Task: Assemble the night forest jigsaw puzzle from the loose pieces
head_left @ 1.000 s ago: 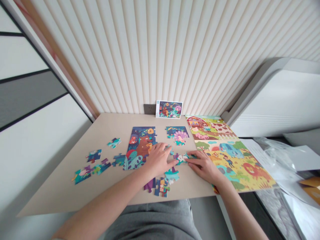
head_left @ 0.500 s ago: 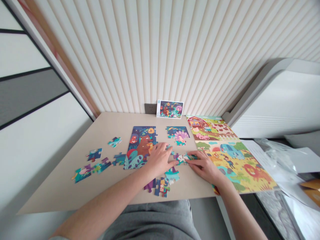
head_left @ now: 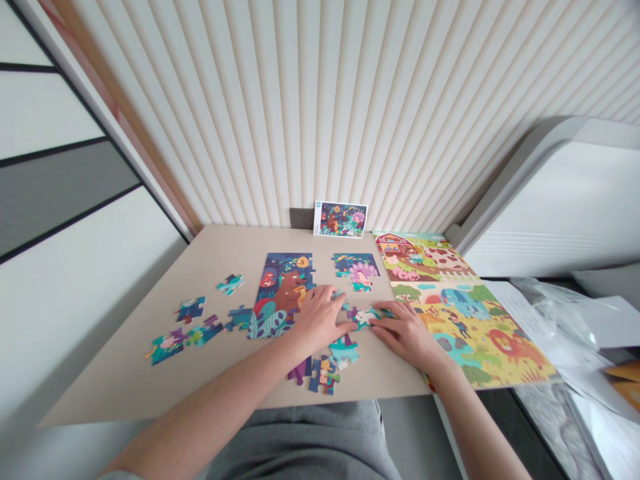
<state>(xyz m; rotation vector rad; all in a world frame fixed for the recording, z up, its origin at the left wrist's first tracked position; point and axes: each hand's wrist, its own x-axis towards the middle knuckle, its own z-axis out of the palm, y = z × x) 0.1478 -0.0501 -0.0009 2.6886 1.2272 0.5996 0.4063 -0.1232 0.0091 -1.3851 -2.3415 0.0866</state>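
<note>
My left hand (head_left: 321,321) lies over the lower right of the partly joined bear puzzle (head_left: 285,287). Its fingers curl at a teal piece, and its thumb presses the left end of a small joined strip of puzzle pieces (head_left: 364,318) with a white animal on it. From the other side, my right hand (head_left: 406,331) grips the strip's right end between thumb and fingers, hiding part of it. Just below lie a teal puzzle piece (head_left: 345,350) and some dark blue pieces (head_left: 324,375). A peacock section (head_left: 361,268) sits above the strip.
Loose puzzle pieces (head_left: 186,339) are scattered on the left of the table (head_left: 120,380). A picture card (head_left: 341,220) leans on the wall at the back. Two finished puzzles, farm (head_left: 425,257) and safari (head_left: 465,327), lie on the right.
My right fingers have shifted very slightly on the right end of the strip, towards the left. My left hand stays where it was.
</note>
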